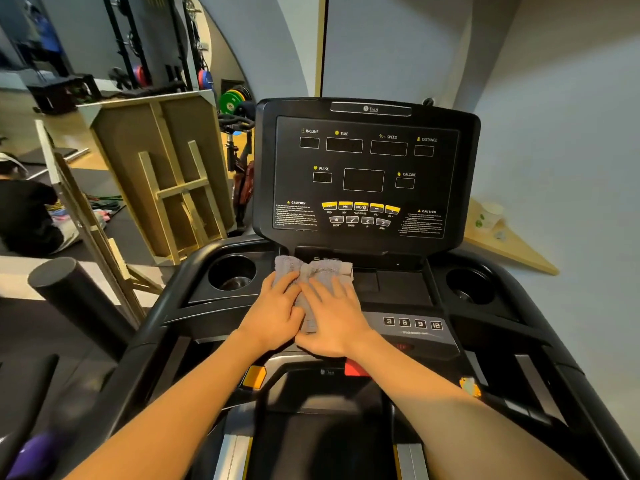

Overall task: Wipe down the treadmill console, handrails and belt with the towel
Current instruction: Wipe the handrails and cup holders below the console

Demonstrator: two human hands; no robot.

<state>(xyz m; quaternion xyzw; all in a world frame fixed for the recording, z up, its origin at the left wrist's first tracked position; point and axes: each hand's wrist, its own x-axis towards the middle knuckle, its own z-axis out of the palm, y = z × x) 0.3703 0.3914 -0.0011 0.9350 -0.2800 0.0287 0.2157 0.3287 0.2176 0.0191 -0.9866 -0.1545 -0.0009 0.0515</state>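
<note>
both the left hand [277,311] and right hand [334,320] lie flat, fingers straight, pressing the grey towel [313,270] onto the treadmill console [398,289] shelf between the cup holders [231,275].

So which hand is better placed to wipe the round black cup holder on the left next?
Likely the left hand: it rests on the grey terry towel nearest that round black cup holder; the right hand would have to cross it.

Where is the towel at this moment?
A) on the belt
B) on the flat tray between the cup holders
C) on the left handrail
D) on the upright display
B: the left hand and right hand press the towel onto the tray below the display, between the left cup holder and the right cup holder.
</note>
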